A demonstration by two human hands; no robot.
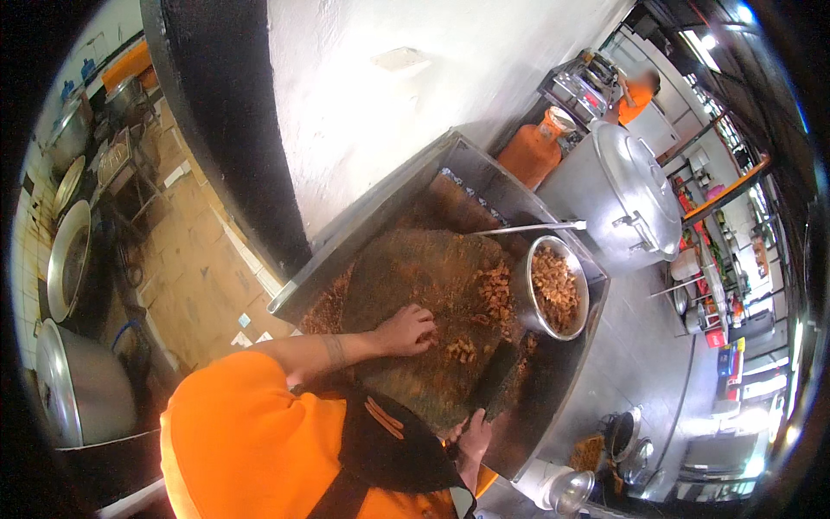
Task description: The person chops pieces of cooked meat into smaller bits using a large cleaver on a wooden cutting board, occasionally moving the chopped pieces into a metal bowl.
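A large round wooden chopping block (389, 277), stained brown, sits inside a metal-sided tray (562, 432). My left hand (408, 331) rests over the block with its fingers curled together; whatever is under them is hidden. Near the block's lower right edge, my right hand (475, 435) grips the handle of a cleaver (496, 374), its dark broad blade lying over the board. A small heap of chopped meat (462, 350) lies between my left hand and the blade. More brown chopped pieces (495, 294) are near a metal bowl (529, 298) filled with similar chopped meat (554, 290).
A long metal handle (532, 228) reaches across the tray's far side. Beyond stand a big lidded pot (596, 195) and an orange gas cylinder (529, 156). A white wall (363, 112) rises ahead. Another person (635, 97) is at the far right. Large pots (99, 381) line the left.
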